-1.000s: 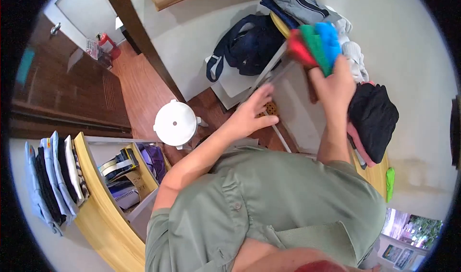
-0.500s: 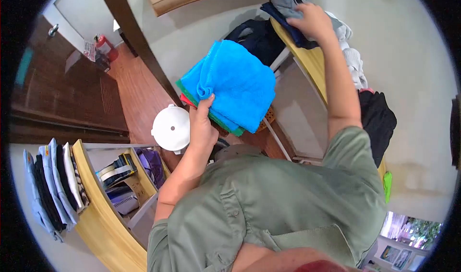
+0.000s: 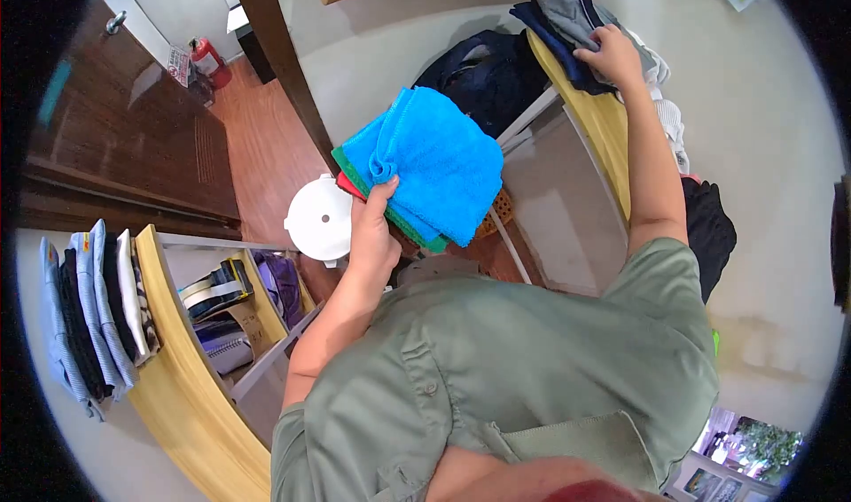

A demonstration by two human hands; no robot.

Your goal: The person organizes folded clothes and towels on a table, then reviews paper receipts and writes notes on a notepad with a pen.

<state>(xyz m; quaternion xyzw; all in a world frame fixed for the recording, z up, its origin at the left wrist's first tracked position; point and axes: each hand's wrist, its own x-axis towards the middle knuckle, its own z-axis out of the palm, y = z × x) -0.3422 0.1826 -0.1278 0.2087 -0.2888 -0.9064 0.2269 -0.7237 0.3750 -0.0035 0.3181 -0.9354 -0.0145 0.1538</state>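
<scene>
Step in hand, apparently: sorting through fabric. Left hand [image 3: 376, 239] clamps folded cloths [image 3: 448, 156]; right hand [image 3: 613, 61], half-curled at grey garment [image 3: 564, 14], grip unverifiable. Lifting would require a pinch.

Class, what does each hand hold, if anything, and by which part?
The left hand holds folded cloths by their near edge. The right hand is at the gray clothing; any grip is unclear.

- Bright blue cloth [image 3: 452, 156]
- Green cloth [image 3: 435, 245]
- Red cloth [image 3: 349, 184]
- Grey garment [image 3: 563, 14], dark stripe
- Olive-green shirt [image 3: 532, 351]
- White stool [image 3: 310, 227]
- Yellow wood-grained table [image 3: 191, 396]
- Red fire extinguisher [image 3: 211, 63]
</scene>
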